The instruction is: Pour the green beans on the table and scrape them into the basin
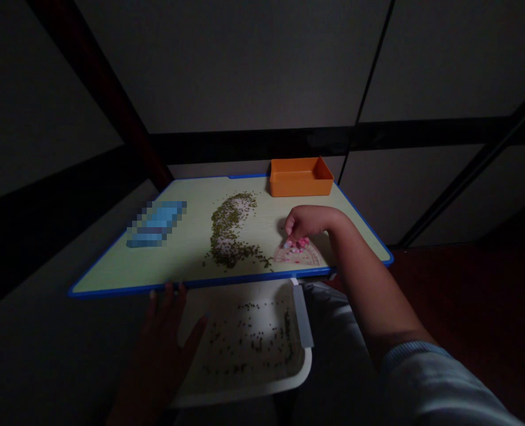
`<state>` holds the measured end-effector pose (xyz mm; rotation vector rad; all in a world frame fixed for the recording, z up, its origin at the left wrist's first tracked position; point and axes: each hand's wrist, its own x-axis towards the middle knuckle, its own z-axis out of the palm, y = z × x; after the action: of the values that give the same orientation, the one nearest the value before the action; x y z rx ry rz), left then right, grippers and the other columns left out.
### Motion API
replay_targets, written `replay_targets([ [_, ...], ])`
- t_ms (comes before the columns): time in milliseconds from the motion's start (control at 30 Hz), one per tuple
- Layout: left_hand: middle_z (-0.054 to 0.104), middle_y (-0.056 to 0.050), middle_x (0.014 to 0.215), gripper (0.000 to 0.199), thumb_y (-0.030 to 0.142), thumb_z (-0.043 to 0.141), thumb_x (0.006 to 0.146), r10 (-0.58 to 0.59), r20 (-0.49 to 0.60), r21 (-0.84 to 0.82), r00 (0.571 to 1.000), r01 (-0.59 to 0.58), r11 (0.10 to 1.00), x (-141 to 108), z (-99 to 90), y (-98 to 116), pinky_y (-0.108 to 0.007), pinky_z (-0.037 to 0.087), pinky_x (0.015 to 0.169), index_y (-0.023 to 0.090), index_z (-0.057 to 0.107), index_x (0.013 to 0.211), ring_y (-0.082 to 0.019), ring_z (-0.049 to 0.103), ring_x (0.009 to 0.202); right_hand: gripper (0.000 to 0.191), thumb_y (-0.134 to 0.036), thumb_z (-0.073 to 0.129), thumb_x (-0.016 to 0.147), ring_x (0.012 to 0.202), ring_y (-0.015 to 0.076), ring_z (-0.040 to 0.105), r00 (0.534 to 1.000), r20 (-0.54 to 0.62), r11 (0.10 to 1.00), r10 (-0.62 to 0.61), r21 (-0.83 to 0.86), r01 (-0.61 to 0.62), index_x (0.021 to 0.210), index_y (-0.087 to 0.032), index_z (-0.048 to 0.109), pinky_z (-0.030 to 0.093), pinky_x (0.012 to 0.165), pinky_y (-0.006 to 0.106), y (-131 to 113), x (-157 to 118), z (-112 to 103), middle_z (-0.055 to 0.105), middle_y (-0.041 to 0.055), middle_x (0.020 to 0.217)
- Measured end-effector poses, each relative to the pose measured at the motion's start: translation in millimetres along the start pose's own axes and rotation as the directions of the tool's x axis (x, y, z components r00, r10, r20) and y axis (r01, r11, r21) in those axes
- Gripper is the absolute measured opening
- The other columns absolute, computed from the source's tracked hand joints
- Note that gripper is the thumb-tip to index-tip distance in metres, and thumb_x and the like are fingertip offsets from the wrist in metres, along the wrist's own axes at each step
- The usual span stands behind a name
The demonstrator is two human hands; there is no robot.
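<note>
My right hand (306,222) reaches over the table with its fingers curled down in a pinch at small pink pieces (303,242). Its fingertips are partly hidden, so whatever they hold cannot be made out. The pink pieces lie on a clear half-round protractor (298,258) with pink markings, near the table's front edge. My left hand (167,337), in shadow, has its fingers spread over the left part of a white tray (304,367), fingertips close to the table's blue rim. Left of the protractor, small green bean-like grains (224,228) mixed with paler ones lie in a curved heap.
An orange open box (300,188) stands at the back right of the pale, blue-edged table (191,260). A blurred-out blue item (158,225) lies at the left. Scattered dark grains (257,340) lie in the white tray. A panelled wall (244,65) rises behind.
</note>
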<state>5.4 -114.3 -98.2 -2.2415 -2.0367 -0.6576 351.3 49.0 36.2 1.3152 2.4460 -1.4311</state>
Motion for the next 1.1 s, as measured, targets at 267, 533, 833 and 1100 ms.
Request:
replay_targets([
  [267,0.023,-0.009,0.162,0.074,0.055,0.042,0.085,0.010,-0.009,0.012,1.000,-0.010,1.000,-0.3,1.2,-1.6,-0.059,0.030,0.116,0.028,0.019,0.150,-0.035,0.010,0.150,0.017,-0.027,0.071,0.070,0.050,0.0086,0.053,0.992,-0.123,1.000,-0.020,-0.014,0.019,0.060,-0.014,0.065,0.041,0.057,0.022,3.8,-5.4,-5.0,0.063,-0.0020,0.053],
  [533,0.025,-0.009,0.161,0.074,0.058,0.041,0.084,-0.049,0.021,-0.008,0.999,0.049,0.999,1.1,-2.1,2.8,-0.060,0.029,0.116,0.028,0.022,0.149,-0.034,0.009,0.151,0.011,-0.008,0.060,0.069,0.052,0.0101,0.053,0.844,-0.531,0.954,0.075,-0.209,-0.216,0.069,-0.010,0.071,0.036,0.053,0.023,2.3,-13.9,-14.5,0.062,0.0021,0.057],
  [833,0.023,-0.009,0.162,0.075,0.059,0.039,0.084,-0.026,0.018,-0.025,0.999,0.027,0.999,-0.3,0.2,0.4,-0.059,0.027,0.117,0.026,0.022,0.149,-0.033,0.007,0.151,0.012,-0.017,0.066,0.075,0.057,0.0127,0.057,0.795,-0.593,0.889,0.128,-0.286,-0.357,0.077,-0.010,0.075,0.036,0.055,0.026,1.0,-12.7,-15.3,0.069,0.0077,0.067],
  [1100,0.024,-0.011,0.161,0.074,0.059,0.039,0.084,-0.050,0.020,-0.028,0.999,0.050,0.998,1.3,-1.5,2.7,-0.059,0.027,0.117,0.024,0.026,0.148,-0.034,0.008,0.151,0.011,-0.011,0.063,0.074,0.056,0.0108,0.056,0.832,-0.550,0.930,0.079,-0.259,-0.260,0.075,-0.011,0.074,0.036,0.055,0.024,1.8,-6.6,-10.9,0.069,0.0053,0.065],
])
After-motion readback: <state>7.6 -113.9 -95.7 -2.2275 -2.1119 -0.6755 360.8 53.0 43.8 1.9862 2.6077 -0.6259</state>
